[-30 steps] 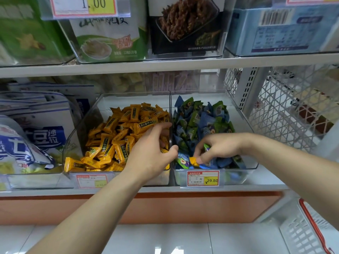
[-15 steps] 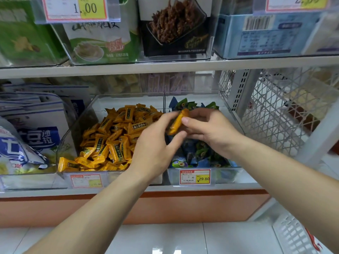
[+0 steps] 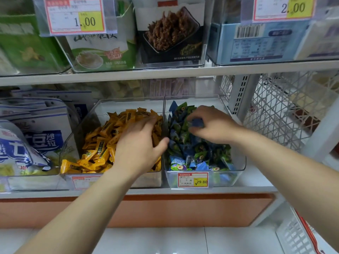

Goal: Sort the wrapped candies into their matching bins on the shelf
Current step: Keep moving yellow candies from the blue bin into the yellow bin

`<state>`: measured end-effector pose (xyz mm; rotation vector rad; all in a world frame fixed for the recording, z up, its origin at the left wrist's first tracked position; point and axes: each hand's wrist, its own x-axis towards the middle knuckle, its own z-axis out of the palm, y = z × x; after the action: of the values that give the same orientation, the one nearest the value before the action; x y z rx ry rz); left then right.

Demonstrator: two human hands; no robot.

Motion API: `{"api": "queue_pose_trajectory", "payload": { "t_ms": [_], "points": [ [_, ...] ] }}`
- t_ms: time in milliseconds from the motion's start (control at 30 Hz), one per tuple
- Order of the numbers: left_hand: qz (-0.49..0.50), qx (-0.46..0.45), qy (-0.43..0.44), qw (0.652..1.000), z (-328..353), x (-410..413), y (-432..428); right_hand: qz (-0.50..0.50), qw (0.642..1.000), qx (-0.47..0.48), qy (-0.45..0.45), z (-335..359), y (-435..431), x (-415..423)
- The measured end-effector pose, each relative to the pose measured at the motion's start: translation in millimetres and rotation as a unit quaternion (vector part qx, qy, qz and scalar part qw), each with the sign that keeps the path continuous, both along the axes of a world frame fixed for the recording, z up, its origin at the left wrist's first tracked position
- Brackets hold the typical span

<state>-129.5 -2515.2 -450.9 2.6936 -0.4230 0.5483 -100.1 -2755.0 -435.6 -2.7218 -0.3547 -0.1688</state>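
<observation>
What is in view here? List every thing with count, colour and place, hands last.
left bin: one, clear, lower shelf
right bin: one, clear, beside the left bin
orange candies: many, orange, heaped in the left bin
blue-green candies: many, blue and green, heaped in the right bin
price tags: four, white-red-yellow, two on the bins, two above
snack boxes: several, green, black, blue, upper shelf
bags: several, white and blue, left of the bins
wire basket: one, white, right of the bins
left hand: one, spread over the orange candies
right hand: one, in the right bin, fingers curled on a blue candy
</observation>
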Motion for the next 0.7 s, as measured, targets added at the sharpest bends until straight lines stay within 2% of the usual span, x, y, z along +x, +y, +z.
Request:
{"api": "queue_pose_trajectory", "payload": {
  "t_ms": [67,133,233,300,433,567,700],
  "points": [
    [-0.008,-0.008,0.025,1.000,-10,0,0,0.013,0.997,-0.075,-0.023,-2,11,28],
    [-0.020,-0.035,0.031,0.999,-15,-1,0,0.011,0.994,-0.106,-0.035,-3,19,58],
    [-0.021,-0.075,0.031,0.997,-17,-4,-3,0.010,0.992,-0.088,0.094,-10,23,93],
    [-0.022,-0.081,0.030,0.996,-18,-4,-5,0.008,0.977,-0.154,0.150,-21,23,101],
    [-0.016,-0.087,0.030,0.996,-20,-3,-6,0.037,0.969,-0.195,0.151,-26,29,76],
    [-0.018,-0.085,0.037,0.996,-21,-2,-6,0.108,0.965,-0.230,0.071,-20,34,19],
    [-0.018,-0.084,0.033,0.996,-21,-1,-6,0.118,0.967,-0.187,0.125,-7,21,-9]
  ]
}}
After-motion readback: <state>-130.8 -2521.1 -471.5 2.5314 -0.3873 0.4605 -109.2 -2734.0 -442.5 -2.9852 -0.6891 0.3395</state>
